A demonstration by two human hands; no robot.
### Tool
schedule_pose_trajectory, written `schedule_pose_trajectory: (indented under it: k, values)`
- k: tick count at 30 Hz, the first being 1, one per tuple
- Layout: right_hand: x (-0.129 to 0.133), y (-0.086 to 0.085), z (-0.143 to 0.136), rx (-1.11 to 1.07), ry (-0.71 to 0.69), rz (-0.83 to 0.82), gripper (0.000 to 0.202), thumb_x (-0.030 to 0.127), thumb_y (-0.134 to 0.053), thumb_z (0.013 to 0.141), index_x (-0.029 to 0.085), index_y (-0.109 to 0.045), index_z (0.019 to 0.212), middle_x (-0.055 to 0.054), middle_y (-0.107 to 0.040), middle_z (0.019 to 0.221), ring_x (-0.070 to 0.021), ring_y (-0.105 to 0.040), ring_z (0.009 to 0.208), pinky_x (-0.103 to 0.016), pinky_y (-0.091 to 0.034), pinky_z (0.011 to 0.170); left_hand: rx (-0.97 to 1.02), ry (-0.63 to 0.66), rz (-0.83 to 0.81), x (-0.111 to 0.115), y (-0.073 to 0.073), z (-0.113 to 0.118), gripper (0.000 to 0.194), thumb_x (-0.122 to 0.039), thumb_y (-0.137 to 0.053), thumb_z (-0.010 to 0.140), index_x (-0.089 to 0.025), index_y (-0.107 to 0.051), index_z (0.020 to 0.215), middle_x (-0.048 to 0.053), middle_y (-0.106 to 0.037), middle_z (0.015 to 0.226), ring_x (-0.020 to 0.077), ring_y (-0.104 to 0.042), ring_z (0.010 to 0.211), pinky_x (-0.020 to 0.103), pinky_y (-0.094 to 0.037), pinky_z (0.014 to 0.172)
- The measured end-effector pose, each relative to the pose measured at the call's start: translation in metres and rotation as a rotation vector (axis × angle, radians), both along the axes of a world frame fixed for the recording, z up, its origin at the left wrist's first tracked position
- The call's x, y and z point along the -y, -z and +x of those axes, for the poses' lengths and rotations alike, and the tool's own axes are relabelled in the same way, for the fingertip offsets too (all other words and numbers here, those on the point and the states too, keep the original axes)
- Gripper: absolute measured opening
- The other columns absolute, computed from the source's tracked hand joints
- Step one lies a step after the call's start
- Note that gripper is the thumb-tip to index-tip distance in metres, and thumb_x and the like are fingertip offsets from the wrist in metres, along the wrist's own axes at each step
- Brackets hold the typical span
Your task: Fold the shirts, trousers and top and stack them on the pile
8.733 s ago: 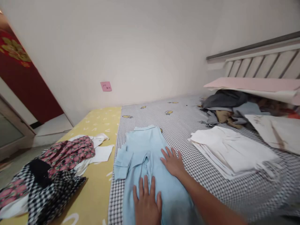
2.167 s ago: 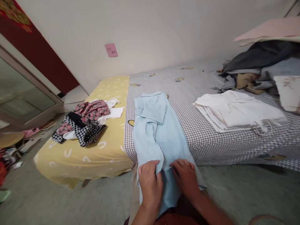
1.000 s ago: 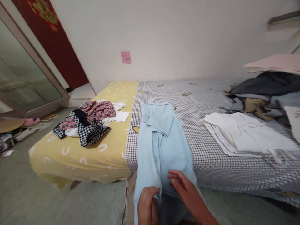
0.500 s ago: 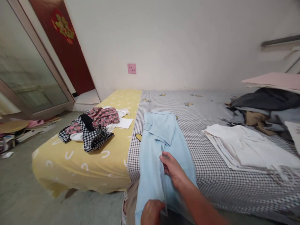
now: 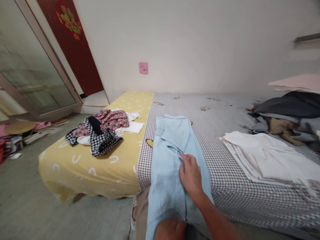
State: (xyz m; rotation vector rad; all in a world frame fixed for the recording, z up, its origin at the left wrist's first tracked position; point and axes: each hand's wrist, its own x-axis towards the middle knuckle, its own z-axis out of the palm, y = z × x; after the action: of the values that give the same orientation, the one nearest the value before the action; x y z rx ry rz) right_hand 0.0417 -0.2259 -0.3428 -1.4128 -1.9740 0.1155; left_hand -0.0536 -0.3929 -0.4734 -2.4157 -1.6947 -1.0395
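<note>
A light blue garment, which looks like a pair of trousers (image 5: 166,180), lies lengthwise over the front edge of the bed, its upper end folded into a pointed flap. My right hand (image 5: 192,175) rests on the middle of the cloth just below that flap, fingers stretched out and thumb apart. At the bottom of the view, my left hand (image 5: 170,229) is curled at the near end of the trousers, holding the cloth there; its fingertips are partly hidden.
On the yellow sheet (image 5: 82,180) at left lies a heap of patterned clothes (image 5: 105,131). At right are folded white clothes (image 5: 270,156) and a dark clothes pile (image 5: 287,105) on the checked sheet (image 5: 220,123). A pink note (image 5: 143,68) sticks to the wall.
My right hand has let go of the cloth's middle edge and lies on top, slightly further right. The front opening has been drawn together. My left hand has moved slightly right and down.
</note>
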Motion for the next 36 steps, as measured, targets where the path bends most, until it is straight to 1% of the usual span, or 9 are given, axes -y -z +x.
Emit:
schedule_pose_trajectory:
  k: [5, 9, 13, 18, 20, 26, 30, 34, 36]
  values:
    - [-0.003, -0.017, -0.024, 0.193, -0.220, 0.153, 0.049, 0.026, -0.039, 0.100, 0.028, -0.043, 0.148, -0.012, -0.041, 0.155, -0.0336, -0.033, 0.143, -0.061, -0.026, 0.112, -0.037, -0.027, -0.099, 0.004, -0.027, 0.007, 0.019, -0.013, -0.056, 0.080, -0.027, -0.068, 0.082, 0.006, -0.067, 0.059, 0.0252, -0.065, 0.051, 0.037, -0.048, 0.044]
    - [-0.009, 0.007, -0.032, 0.443, -0.339, -0.026, 0.046, 0.034, -0.040, 0.102, 0.034, -0.045, 0.147, -0.005, -0.045, 0.155, -0.0353, -0.030, 0.146, -0.067, -0.022, 0.112, -0.196, 0.027, -0.270, 0.010, -0.054, 0.011, 0.018, -0.007, -0.061, 0.075, -0.023, -0.067, 0.079, 0.007, -0.070, 0.066, 0.0274, -0.068, 0.058, 0.039, -0.055, 0.053]
    - [-0.013, 0.028, -0.030, 0.479, -0.320, -0.008, 0.048, 0.037, -0.041, 0.102, 0.033, -0.043, 0.150, -0.004, -0.039, 0.159, -0.0362, -0.026, 0.148, -0.068, -0.020, 0.113, -0.266, 0.069, -0.367, 0.014, -0.074, 0.014, 0.020, -0.004, -0.058, 0.078, -0.021, -0.068, 0.079, 0.009, -0.071, 0.070, 0.0287, -0.070, 0.069, 0.043, -0.058, 0.069]
    - [-0.002, 0.028, -0.016, 0.473, -0.355, -0.027, 0.050, 0.034, -0.045, 0.100, 0.035, -0.042, 0.150, -0.003, -0.033, 0.162, -0.0355, -0.024, 0.149, -0.064, -0.020, 0.116, -0.107, 0.301, -0.401, 0.023, -0.103, -0.001, 0.020, -0.011, -0.059, 0.084, -0.025, -0.070, 0.093, 0.001, -0.075, 0.077, 0.0219, -0.072, 0.071, 0.032, -0.056, 0.065]
    - [0.010, 0.028, -0.004, 0.489, -0.393, -0.041, 0.054, 0.031, -0.050, 0.098, 0.036, -0.041, 0.151, -0.002, -0.029, 0.164, -0.0348, -0.020, 0.151, -0.063, -0.018, 0.117, 0.118, 0.262, -0.348, 0.032, -0.110, -0.019, 0.028, -0.014, -0.051, 0.090, -0.026, -0.068, 0.109, 0.000, -0.077, 0.084, 0.0185, -0.073, 0.077, 0.028, -0.056, 0.068]
    - [0.049, 0.030, 0.041, 0.473, -0.499, -0.125, 0.050, 0.023, -0.058, 0.093, 0.035, -0.054, 0.141, 0.000, -0.034, 0.162, -0.0320, -0.020, 0.151, -0.061, -0.019, 0.118, 0.498, -0.428, -0.161, 0.053, -0.091, -0.104, 0.027, -0.036, -0.046, 0.097, -0.021, -0.068, 0.104, 0.001, -0.074, 0.079, 0.0163, -0.071, 0.070, 0.029, -0.059, 0.069]
    - [0.074, 0.035, 0.072, 0.385, -0.555, -0.275, 0.035, 0.021, -0.053, 0.095, 0.034, -0.067, 0.125, 0.000, -0.058, 0.144, -0.0268, -0.035, 0.146, -0.058, -0.024, 0.118, 0.322, -0.425, -0.200, 0.051, -0.072, -0.132, 0.032, -0.037, -0.045, 0.096, -0.021, -0.063, 0.116, 0.008, -0.072, 0.103, 0.0186, -0.071, 0.080, 0.036, -0.060, 0.076]
    - [0.099, 0.038, 0.103, 0.216, -0.586, -0.428, 0.031, 0.025, -0.049, 0.098, 0.035, -0.072, 0.116, 0.002, -0.069, 0.130, -0.0245, -0.047, 0.138, -0.057, -0.023, 0.119, 0.086, -0.395, -0.254, 0.040, -0.068, -0.122, 0.044, -0.031, -0.046, 0.096, -0.022, -0.050, 0.139, 0.016, -0.053, 0.135, 0.0272, -0.059, 0.121, 0.049, -0.054, 0.099]
    - [0.107, 0.039, 0.122, 0.067, -0.492, -0.468, 0.031, 0.031, -0.045, 0.100, 0.033, -0.072, 0.114, 0.000, -0.074, 0.120, -0.0232, -0.060, 0.124, -0.051, -0.035, 0.114, 0.022, -0.379, -0.281, 0.033, -0.069, -0.114, 0.046, -0.029, -0.043, 0.098, -0.024, -0.047, 0.143, 0.017, -0.045, 0.143, 0.0284, -0.053, 0.129, 0.049, -0.051, 0.103]
